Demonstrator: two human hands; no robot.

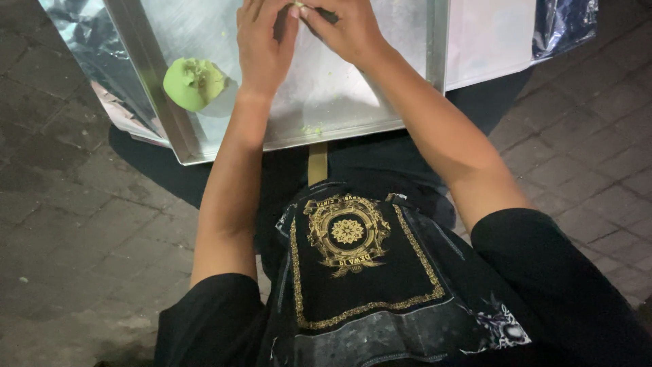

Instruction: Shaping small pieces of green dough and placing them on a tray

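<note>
Both hands, left hand and right hand, pinch a tiny green dough bit with narrowed fingertips; round green dough lump lies at eight o'clock in the shiny metal tray.

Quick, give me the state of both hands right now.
Left hand: fingers curled, pinching a small green dough piece with the right.
Right hand: closed, fingertips on the same piece.

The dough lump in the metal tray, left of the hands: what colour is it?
Light green, seen in the head view: the dough lump sits by the metal tray rim.
</note>
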